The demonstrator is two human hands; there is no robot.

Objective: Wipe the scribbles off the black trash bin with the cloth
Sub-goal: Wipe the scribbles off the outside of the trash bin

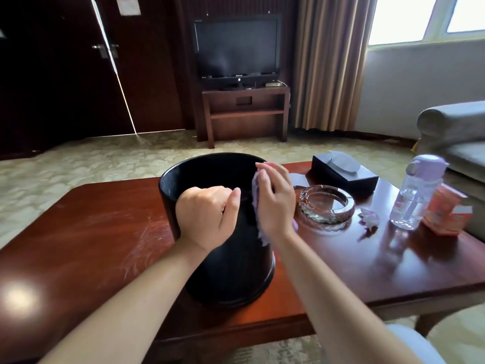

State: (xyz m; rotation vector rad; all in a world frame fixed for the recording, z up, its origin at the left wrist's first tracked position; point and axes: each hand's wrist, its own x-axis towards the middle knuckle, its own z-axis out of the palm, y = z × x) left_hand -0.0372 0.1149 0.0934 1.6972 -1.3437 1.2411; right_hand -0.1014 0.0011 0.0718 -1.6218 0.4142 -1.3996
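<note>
The bin (225, 264) stands upright at the table's (78, 232) near edge. Your left hand (207, 216) curls over its near rim, gripping it. Your right hand (275, 203), fingers straight, presses the cloth (256, 190) (lilac) flat against the bin's right side. An ashtray (326, 206) sits just beside, a bottle (417, 193) nearer the right edge.

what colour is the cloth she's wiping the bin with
Light purple, lilac. The cloth shows under the right hand in the head view.
</note>
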